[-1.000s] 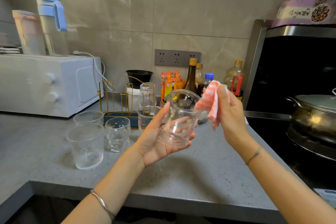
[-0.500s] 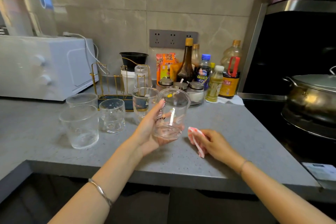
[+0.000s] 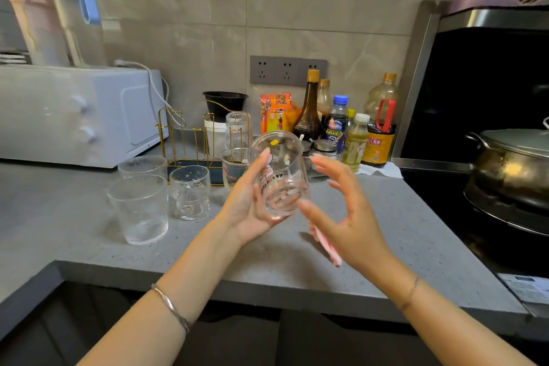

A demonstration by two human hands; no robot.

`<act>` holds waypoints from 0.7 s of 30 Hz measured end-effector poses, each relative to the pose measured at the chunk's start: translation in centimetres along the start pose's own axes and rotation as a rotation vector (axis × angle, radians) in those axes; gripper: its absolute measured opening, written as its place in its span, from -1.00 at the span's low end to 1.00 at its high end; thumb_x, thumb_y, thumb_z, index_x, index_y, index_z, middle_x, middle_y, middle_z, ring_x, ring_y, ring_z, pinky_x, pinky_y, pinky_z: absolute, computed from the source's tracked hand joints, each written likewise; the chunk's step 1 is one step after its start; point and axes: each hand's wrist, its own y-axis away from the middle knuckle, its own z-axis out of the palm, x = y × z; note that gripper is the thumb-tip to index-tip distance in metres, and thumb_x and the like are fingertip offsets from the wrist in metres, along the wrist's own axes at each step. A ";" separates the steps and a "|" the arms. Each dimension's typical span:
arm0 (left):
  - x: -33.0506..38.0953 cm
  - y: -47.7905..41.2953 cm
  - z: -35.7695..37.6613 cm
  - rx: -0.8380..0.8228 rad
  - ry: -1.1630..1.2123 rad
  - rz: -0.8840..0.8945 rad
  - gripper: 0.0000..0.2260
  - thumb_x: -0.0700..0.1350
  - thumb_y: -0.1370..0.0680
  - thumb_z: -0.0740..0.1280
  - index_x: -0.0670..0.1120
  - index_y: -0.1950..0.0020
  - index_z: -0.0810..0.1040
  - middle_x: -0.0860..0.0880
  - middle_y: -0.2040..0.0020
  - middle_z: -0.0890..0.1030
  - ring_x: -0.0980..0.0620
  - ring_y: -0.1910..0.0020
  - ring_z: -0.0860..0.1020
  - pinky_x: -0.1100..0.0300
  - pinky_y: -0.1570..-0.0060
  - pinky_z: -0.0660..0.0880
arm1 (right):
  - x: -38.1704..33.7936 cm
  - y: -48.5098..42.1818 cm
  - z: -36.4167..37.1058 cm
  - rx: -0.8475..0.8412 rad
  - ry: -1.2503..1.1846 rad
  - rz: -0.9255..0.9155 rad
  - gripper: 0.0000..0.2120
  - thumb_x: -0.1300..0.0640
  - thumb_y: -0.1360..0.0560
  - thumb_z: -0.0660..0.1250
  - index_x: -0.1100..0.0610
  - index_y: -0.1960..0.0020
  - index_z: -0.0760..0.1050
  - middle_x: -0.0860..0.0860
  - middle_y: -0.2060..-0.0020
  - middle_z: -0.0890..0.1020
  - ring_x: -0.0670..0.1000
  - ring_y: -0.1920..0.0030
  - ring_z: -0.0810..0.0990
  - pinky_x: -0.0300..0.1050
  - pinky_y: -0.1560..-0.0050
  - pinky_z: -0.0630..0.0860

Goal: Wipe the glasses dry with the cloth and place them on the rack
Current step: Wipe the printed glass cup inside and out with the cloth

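My left hand [image 3: 248, 202] grips a clear printed glass [image 3: 282, 175] above the counter, its mouth tilted away from me. My right hand [image 3: 347, 211] is raised beside the glass with fingers spread, its thumb near the glass base; it holds nothing. The pink-and-white cloth [image 3: 325, 245] lies on the counter under my right hand, mostly hidden. The gold wire rack [image 3: 190, 140] stands behind, with one ribbed glass [image 3: 237, 129] upside down on it. Several other glasses stand upright at the left: a ribbed glass [image 3: 139, 208], a round glass [image 3: 190, 192], another [image 3: 144, 165] and one [image 3: 234, 166] behind my left hand.
A white oven [image 3: 74, 116] sits at the left with jugs on top. Sauce and oil bottles [image 3: 356, 134] and small jars line the wall. A metal pot [image 3: 514, 169] sits on the stove at the right. The grey counter [image 3: 74, 235] ends in a front edge near me.
My right hand laid the cloth on the counter, let go of it and rose open beside the glass. My left hand kept hold of the glass and tilted it more upright.
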 end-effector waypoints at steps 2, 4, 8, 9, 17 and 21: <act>0.9 0.2 0.3 -0.018 -0.006 0.054 -0.49 0.18 -0.47 0.33 -0.15 -0.26 0.57 -0.16 -0.06 0.68 -0.08 0.02 0.66 0.05 -0.07 0.56 | -1.3 -0.8 0.6 -0.004 0.034 -0.109 -0.37 -0.08 -0.40 0.43 0.03 -0.39 0.32 -0.14 -0.33 0.40 -0.17 -0.37 0.35 -0.37 -0.33 0.27; 1.8 0.3 0.3 -0.028 -0.009 0.107 -0.54 0.20 -0.51 0.28 -0.14 -0.17 0.61 -0.14 -0.01 0.69 -0.05 0.06 0.68 0.07 -0.06 0.56 | -2.1 -1.8 1.3 -0.009 0.063 -0.170 -0.32 -0.05 -0.37 0.49 0.06 -0.40 0.32 -0.07 -0.33 0.40 -0.12 -0.38 0.35 -0.27 -0.37 0.29; 3.9 0.5 0.0 0.006 0.020 0.144 -0.45 0.29 -0.45 0.30 -0.18 -0.09 0.63 -0.18 0.01 0.69 -0.09 0.03 0.66 0.04 -0.22 0.50 | -3.1 -4.5 3.2 -0.017 0.131 -0.241 -0.26 -0.05 -0.36 0.51 0.00 -0.44 0.25 -0.08 -0.38 0.36 -0.16 -0.42 0.29 -0.28 -0.42 0.23; 4.5 0.5 -0.1 0.023 0.032 0.141 -0.42 0.32 -0.43 0.32 -0.19 -0.10 0.63 -0.19 -0.01 0.68 -0.11 0.01 0.65 0.03 -0.24 0.49 | -3.3 -5.3 3.6 -0.011 0.141 -0.256 -0.24 -0.01 -0.35 0.52 -0.01 -0.44 0.24 -0.09 -0.38 0.36 -0.17 -0.42 0.29 -0.29 -0.42 0.23; 10.8 -0.5 -2.2 0.044 -0.069 0.110 -0.24 0.46 -0.41 0.20 -0.20 -0.17 0.62 -0.18 -0.13 0.65 -0.10 -0.07 0.64 0.15 -0.17 0.49 | -4.8 -12.7 5.8 -0.018 0.197 -0.308 -0.26 -0.02 -0.31 0.56 0.08 -0.40 0.36 -0.07 -0.22 0.52 -0.19 -0.22 0.45 -0.42 -0.26 0.34; 13.7 -1.8 -3.3 0.049 -0.216 0.095 -0.19 0.49 -0.43 0.11 -0.23 -0.11 0.61 -0.24 -0.04 0.66 -0.13 0.06 0.67 0.03 -0.01 0.60 | -4.6 -16.4 6.6 -0.009 0.201 -0.304 -0.29 -0.04 -0.30 0.55 0.06 -0.38 0.38 -0.08 -0.19 0.53 -0.21 -0.17 0.47 -0.46 -0.18 0.36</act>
